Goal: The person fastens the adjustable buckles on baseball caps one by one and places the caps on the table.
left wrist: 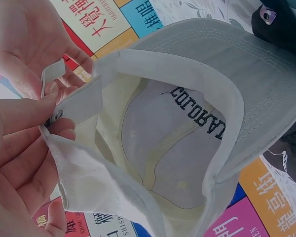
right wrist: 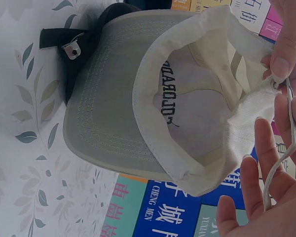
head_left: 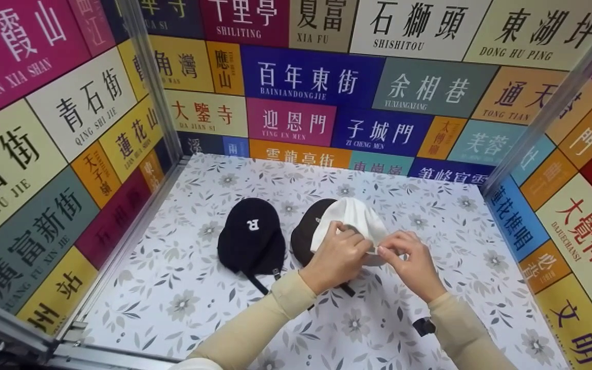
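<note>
My left hand [head_left: 339,257] pinches the back strap of a white baseball cap [head_left: 350,216] at its small metal buckle [left wrist: 58,114]. Beside it, my right hand [head_left: 411,262] has thumb and fingertips at the same strap. Its loose tail [right wrist: 271,180] runs across the right hand's fingers in the right wrist view. Both wrist views look into the cap's crown, where dark reversed lettering [left wrist: 197,112] shows through, and onto the underside of its grey brim [left wrist: 266,74]. Partly hidden behind the white cap, a dark brown cap [head_left: 303,236] lies on the table.
Left of the hands lies a black cap [head_left: 250,231] with a white letter R, its strap pointing toward me. The table [head_left: 188,303] has a floral cover. Panels with colourful printed signs [head_left: 311,77] and metal frame posts [head_left: 154,77] enclose it.
</note>
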### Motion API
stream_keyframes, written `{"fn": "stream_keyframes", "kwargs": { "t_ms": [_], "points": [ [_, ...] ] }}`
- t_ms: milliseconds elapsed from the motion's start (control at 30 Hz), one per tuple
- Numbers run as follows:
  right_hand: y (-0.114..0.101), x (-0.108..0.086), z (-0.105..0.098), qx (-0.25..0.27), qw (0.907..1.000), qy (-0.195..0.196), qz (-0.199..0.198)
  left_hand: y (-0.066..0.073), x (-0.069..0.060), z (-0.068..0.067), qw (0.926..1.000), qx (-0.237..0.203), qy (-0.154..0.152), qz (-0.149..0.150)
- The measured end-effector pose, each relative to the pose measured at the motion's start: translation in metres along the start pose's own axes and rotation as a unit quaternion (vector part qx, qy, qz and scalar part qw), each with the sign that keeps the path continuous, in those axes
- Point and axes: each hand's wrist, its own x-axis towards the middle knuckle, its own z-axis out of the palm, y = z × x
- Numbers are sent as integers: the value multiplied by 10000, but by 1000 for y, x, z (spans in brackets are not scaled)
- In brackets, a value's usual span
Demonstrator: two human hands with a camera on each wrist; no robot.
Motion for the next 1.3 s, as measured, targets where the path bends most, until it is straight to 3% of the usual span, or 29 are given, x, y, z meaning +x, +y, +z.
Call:
{"fn": "stream_keyframes", "kwargs": {
  "t_ms": [167,300,533,667,1300],
  "points": [
    [25,-3,4,-117,9999,-9,9,1,-1,1,10000,-46,-34,-11],
    [32,-4,4,-204,9998,55,50,1,-1,0,9999,-69,-74,-31],
    [29,0,8,-486,9979,271,-338,0,-1,-2,9997,-186,-125,-80],
    [26,2,12,-599,9971,131,-461,1,-1,-2,9993,-326,-171,-88],
    [24,0,12,-324,9992,-61,-205,2,-3,-2,9991,-337,-248,-121]
  ]
}}
